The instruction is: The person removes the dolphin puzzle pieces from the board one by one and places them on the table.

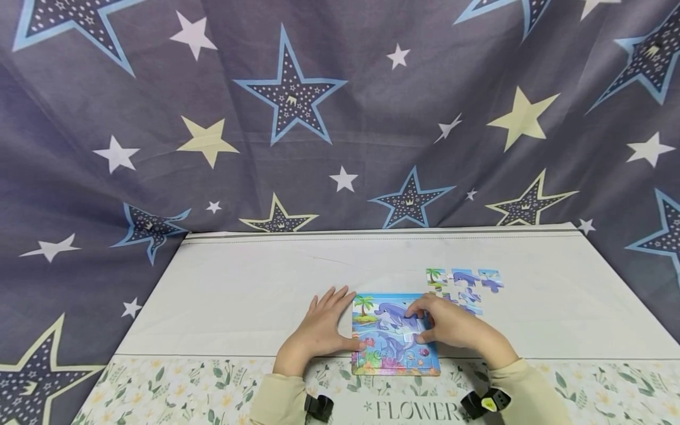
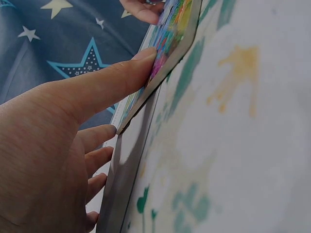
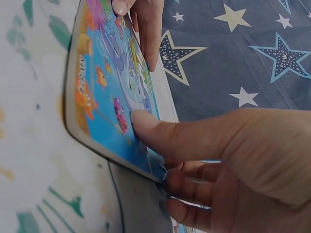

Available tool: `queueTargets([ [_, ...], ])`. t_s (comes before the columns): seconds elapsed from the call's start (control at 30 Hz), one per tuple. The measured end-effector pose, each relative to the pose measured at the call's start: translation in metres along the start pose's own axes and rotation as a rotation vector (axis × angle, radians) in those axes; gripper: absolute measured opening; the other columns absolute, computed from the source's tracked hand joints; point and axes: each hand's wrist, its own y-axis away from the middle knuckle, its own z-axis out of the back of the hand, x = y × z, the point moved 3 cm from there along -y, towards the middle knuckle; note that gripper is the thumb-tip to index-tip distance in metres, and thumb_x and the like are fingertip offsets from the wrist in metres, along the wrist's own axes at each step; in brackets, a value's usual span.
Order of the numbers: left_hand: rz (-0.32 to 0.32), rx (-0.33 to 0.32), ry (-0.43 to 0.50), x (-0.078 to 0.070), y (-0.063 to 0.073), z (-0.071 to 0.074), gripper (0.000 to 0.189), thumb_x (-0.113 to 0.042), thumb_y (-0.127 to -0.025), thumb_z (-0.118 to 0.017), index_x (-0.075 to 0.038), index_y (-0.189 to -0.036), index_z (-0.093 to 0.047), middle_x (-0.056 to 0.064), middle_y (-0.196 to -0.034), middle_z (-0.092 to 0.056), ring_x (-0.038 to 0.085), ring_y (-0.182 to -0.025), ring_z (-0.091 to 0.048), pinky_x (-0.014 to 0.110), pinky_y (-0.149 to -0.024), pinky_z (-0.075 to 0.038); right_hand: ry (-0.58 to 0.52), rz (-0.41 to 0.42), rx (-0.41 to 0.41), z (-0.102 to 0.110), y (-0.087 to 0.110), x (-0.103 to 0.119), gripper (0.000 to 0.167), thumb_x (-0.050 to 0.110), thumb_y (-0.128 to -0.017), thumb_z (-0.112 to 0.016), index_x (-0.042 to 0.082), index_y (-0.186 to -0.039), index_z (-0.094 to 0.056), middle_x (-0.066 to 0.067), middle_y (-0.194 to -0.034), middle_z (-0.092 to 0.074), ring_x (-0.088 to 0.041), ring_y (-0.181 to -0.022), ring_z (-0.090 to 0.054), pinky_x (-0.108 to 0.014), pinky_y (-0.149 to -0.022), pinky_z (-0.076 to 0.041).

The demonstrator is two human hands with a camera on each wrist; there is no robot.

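Observation:
A dolphin jigsaw puzzle board (image 1: 372,370) lies near the table's front, with a palm tree and sea creatures in its picture. My left hand (image 1: 321,330) rests at its left edge, fingers spread on the table and thumb on the picture. In the left wrist view that thumb (image 2: 112,82) lies over the board's rim. My right hand (image 1: 451,321) is over the board's right side, thumb and bent forefinger touching the picture. The right wrist view has its thumb (image 3: 160,131) on the blue part; whether a piece is pinched there is hidden.
Several loose puzzle pieces (image 1: 464,277) lie beyond my right hand, partly hidden by it. The table has a white cloth (image 1: 255,283) with a floral front strip (image 1: 196,383) lettered FLOWER. A star-patterned curtain (image 1: 361,106) hangs behind and along the sides.

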Motion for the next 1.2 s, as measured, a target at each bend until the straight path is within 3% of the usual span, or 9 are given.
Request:
queueTargets([
  [0.37,0.001,0.018,-0.013,-0.0007,0.001,0.0015,0.104,-0.051,-0.073,-0.083,-0.009,-0.155,-0.033,0.012,-0.162,-0.025,0.037,-0.149,-0.013,0.062,-0.118,-0.003,0.001,0.028,-0.011,-0.0007,-0.0012,0.0018,0.034,0.009,-0.08,-0.082,0.013,-0.111,-0.066,0.001,-0.098,-0.052,-0.014,-0.076,-0.042,-0.03,-0.065,-0.039],
  [0.73,-0.005,0.019,-0.006,-0.0015,0.0008,0.0015,0.105,-0.052,-0.073,-0.082,-0.009,-0.155,-0.034,0.012,-0.162,-0.025,0.037,-0.149,-0.013,0.063,-0.117,-0.002,-0.072,0.002,0.028,-0.0023,-0.0011,0.0014,0.034,0.005,-0.082,-0.08,0.014,-0.111,-0.065,0.0,-0.101,-0.062,-0.015,-0.082,-0.057,-0.031,-0.064,-0.048],
  [1.0,-0.015,0.015,-0.003,-0.0035,0.002,0.001,0.104,-0.052,-0.073,-0.082,-0.008,-0.154,-0.034,0.013,-0.161,-0.025,0.039,-0.149,-0.013,0.065,-0.116,-0.003,-0.076,0.002,0.03,-0.0009,0.0019,0.0005,0.031,0.006,-0.082,-0.08,0.013,-0.108,-0.065,0.0,-0.106,-0.065,-0.032,-0.103,-0.064,-0.035,-0.073,-0.055],
  [1.2,-0.018,0.009,-0.005,-0.0018,0.0019,0.0015,0.103,-0.051,-0.074,-0.082,-0.008,-0.154,-0.034,0.014,-0.161,-0.026,0.039,-0.149,-0.013,0.065,-0.116,-0.003,-0.075,-0.057,0.023,0.0016,0.0004,-0.0004,0.03,0.009,-0.082,-0.081,0.014,-0.108,-0.067,0.001,-0.107,-0.066,-0.035,-0.107,-0.063,-0.042,-0.081,-0.056],
])
